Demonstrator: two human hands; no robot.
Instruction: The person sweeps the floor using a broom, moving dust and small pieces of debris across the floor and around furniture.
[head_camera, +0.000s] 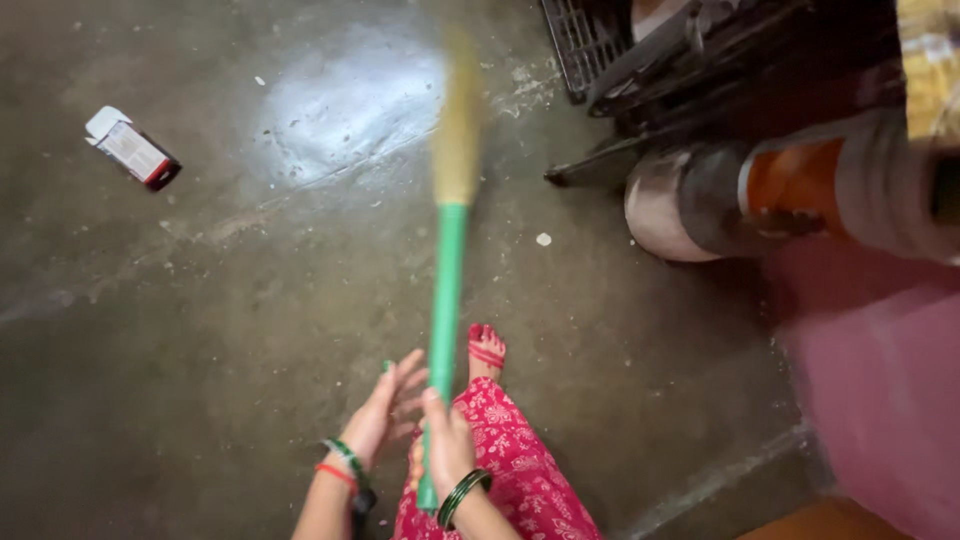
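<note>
Sweeping underway | right hand (447, 450) is gripping green-handled broom (446, 300), left hand (385, 410) is hovering open beside it | next stroke is calling for reaching the small box (132, 148) on concrete floor (200, 330)

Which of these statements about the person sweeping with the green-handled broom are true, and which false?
1. The right hand is wrapped around the green plastic handle of the straw-bristled broom. True.
2. The left hand has a full grip on the handle. False: it is open, fingers spread, beside the handle.
3. A small white and red cardboard box lies on the grey concrete floor. True.
4. The box stands upright against the broom. False: it lies on its side, far to the left of it.
5. The visible foot wears a red sandal. True.
</note>
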